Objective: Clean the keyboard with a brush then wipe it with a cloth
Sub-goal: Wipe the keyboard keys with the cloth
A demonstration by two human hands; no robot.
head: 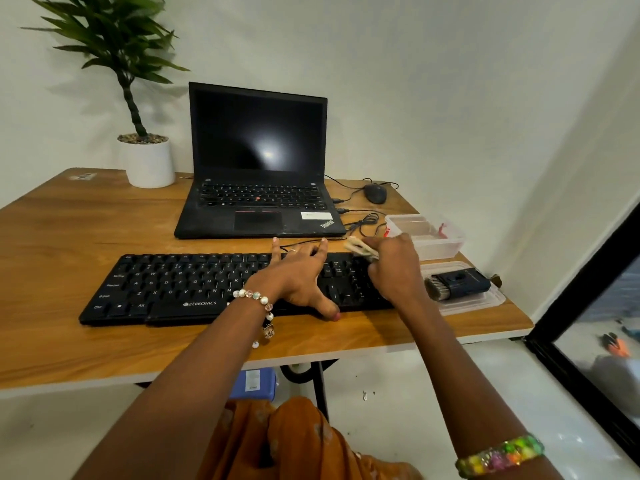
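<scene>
A black Zebronics keyboard (180, 289) lies across the wooden table (69, 244). My left hand (298, 275) rests flat on its right-middle part, fingers spread and straight, thumb on the front edge. My right hand (394, 268) is over the keyboard's right end, fingers curled round a folded beige cloth (360, 249) that sticks out toward the top-right keys. A black brush (457, 284) with grey bristles lies on a clear plastic lid (485, 301) just right of the keyboard.
An open black laptop (256, 168) stands behind the keyboard. A wired mouse (375, 193) and cables lie to its right. A clear plastic box (427, 237) sits near the right edge. A potted plant (149, 161) stands at the back left.
</scene>
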